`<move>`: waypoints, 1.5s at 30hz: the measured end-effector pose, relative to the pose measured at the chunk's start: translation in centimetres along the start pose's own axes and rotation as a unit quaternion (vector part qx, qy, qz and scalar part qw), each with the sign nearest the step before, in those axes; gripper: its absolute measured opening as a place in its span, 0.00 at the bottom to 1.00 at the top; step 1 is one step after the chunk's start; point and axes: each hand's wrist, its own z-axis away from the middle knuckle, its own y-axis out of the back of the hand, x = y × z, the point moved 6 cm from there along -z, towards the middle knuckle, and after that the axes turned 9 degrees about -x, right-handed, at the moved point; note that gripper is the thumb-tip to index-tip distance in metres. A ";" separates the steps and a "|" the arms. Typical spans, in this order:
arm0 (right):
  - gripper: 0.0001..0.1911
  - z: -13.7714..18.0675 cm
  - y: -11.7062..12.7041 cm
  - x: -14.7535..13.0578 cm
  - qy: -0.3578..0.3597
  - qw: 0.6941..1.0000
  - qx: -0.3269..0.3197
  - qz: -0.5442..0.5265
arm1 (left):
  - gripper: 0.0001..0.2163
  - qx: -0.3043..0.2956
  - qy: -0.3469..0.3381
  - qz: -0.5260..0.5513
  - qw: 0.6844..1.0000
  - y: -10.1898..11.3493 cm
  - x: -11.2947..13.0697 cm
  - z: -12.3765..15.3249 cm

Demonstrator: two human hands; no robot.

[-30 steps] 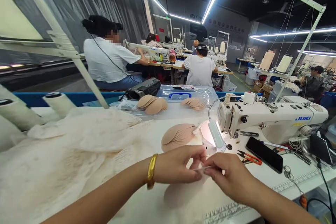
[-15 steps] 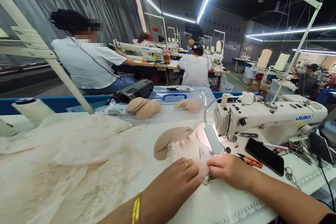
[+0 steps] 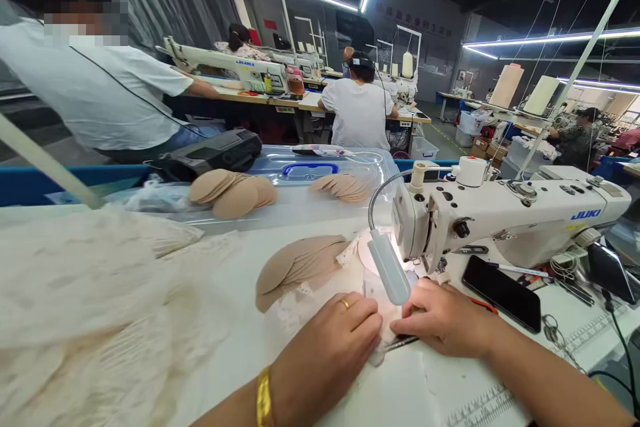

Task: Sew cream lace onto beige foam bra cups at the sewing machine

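A pale pink lace fabric piece (image 3: 300, 303) lies on the white table below the head of a JUKI sewing machine (image 3: 505, 207). My left hand (image 3: 340, 340), with a ring and a gold bracelet, has its fingers curled down on the fabric's near part. Thumb and fingertips of my right hand (image 3: 445, 317) are closed at the fabric's right side, near the needle area. A gray lamp head (image 3: 390, 270) on a bendable neck hangs in front and hides the needle. Beige oval pads (image 3: 300, 263) lie fanned out just behind the lace.
A heap of cream lace fabric (image 3: 90, 280) covers the table's left. More beige pads (image 3: 235, 193) rest on a clear plastic box lid (image 3: 280, 203) at the back. Right of my hands lie a black phone (image 3: 500, 293), orange-handled snips (image 3: 484, 305) and a pen. Co-workers sit beyond.
The view has swung, so the pads and lace heap appear farther left. My right hand now covers most of the orange snips. Both hands stay on the lace fabric.
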 end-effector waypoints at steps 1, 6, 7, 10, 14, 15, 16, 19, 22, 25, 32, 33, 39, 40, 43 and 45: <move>0.13 0.0 0.0 0.0 0.002 1.000 -0.004 -0.008 | 0.13 0.005 0.000 -0.003 1.000 -0.1 0.0 0.0; 0.13 0.0 0.3 0.0 0.004 1.000 0.006 -0.028 | 0.13 0.003 -0.004 -0.027 1.000 -0.2 0.3 -0.3; 0.13 0.0 0.4 0.0 0.004 0.999 0.009 -0.031 | 0.12 0.009 -0.006 -0.028 1.000 -0.2 0.4 -0.4; 0.14 0.1 0.5 0.0 0.005 0.999 0.009 -0.042 | 0.12 0.019 -0.007 -0.020 1.000 -0.3 0.4 -0.6; 0.15 0.1 0.6 0.1 0.003 0.999 0.010 -0.051 | 0.13 0.040 0.011 0.020 0.999 -0.9 0.0 -0.1; 0.15 0.1 0.6 0.1 -0.001 0.999 0.009 -0.050 | 0.13 0.040 0.020 0.031 0.999 -1.2 -0.1 0.0; 0.15 0.0 0.5 0.1 -0.007 0.999 0.007 -0.047 | 0.13 0.038 0.028 0.039 0.998 -1.4 -0.2 0.2; 0.15 -0.1 0.2 0.3 -0.034 0.999 0.004 -0.038 | 0.13 0.035 0.039 0.051 0.997 -1.7 -0.6 0.5; 0.15 -0.3 -0.1 0.5 -0.057 0.998 0.005 -0.029 | 0.13 0.042 0.027 0.072 0.996 -1.7 -1.1 0.2; 0.14 -0.3 -0.1 0.6 -0.077 0.997 0.010 -0.019 | 0.12 0.025 0.010 0.093 0.995 -1.8 -1.9 -0.4; 0.10 -0.2 -0.6 1.3 -0.115 0.992 0.041 0.025 | 0.11 0.008 -0.049 0.087 0.995 -1.3 -3.2 -2.0; 0.09 -0.1 -0.8 1.4 -0.121 0.991 0.039 0.032 | 0.11 0.005 -0.055 0.088 0.995 -1.2 -3.2 -2.2; 0.09 0.0 -0.7 1.6 -0.122 0.990 0.045 0.050 | 0.11 -0.013 -0.065 0.088 0.994 -0.8 -3.2 -2.7; 0.09 0.0 -0.6 1.5 -0.119 0.991 0.049 0.049 | 0.11 -0.011 -0.065 0.086 0.994 -0.7 -3.2 -2.7; 0.09 -0.1 -0.4 1.4 -0.116 0.991 0.057 0.045 | 0.11 -0.004 -0.055 0.077 0.995 -0.6 -3.1 -2.8; 0.09 -0.2 -0.4 1.4 -0.120 0.990 0.057 0.038 | 0.11 -0.009 -0.030 0.071 0.997 -0.6 -3.2 -3.0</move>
